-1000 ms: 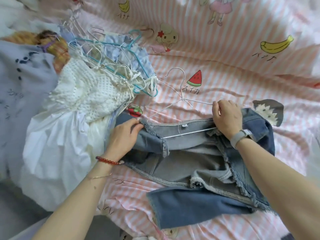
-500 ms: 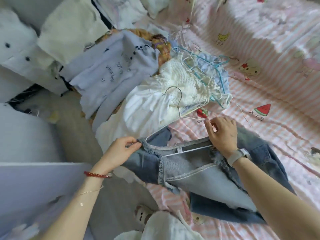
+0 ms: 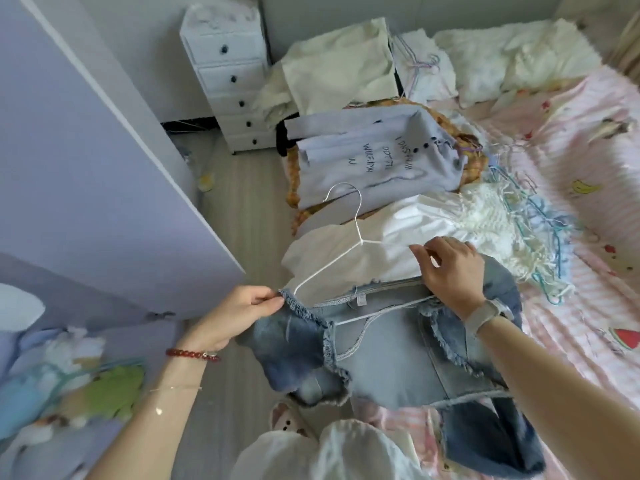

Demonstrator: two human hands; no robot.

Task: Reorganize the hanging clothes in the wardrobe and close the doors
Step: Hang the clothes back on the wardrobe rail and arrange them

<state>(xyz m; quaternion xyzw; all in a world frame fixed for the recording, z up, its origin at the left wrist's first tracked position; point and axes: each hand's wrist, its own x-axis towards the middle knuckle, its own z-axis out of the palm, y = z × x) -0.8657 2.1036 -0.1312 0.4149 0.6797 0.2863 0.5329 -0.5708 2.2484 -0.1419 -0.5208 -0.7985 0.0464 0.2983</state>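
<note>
A frayed blue denim garment (image 3: pixel 391 351) hangs on a white wire hanger (image 3: pixel 349 237), lifted off the bed's edge. My left hand (image 3: pixel 239 313) pinches the garment's frayed left corner. My right hand (image 3: pixel 450 271) grips the hanger's right arm together with the denim. The hanger's hook points up and away from me. A lilac wardrobe door (image 3: pixel 86 168) stands open at the left. Blurred coloured clothes (image 3: pixel 69 386) show at the lower left.
A pile of clothes with tangled hangers (image 3: pixel 519 209) lies on the pink striped bed (image 3: pixel 588 271): a white dress (image 3: pixel 381 244), a lilac printed top (image 3: pixel 374 161). A white drawer unit (image 3: pixel 228 74) stands against the back wall. Grey floor (image 3: pixel 242 209) lies between bed and wardrobe.
The denim garment on its hanger has been lifted off the bed and carried left. My view has swung left, bringing the wardrobe door and drawer unit into sight.
</note>
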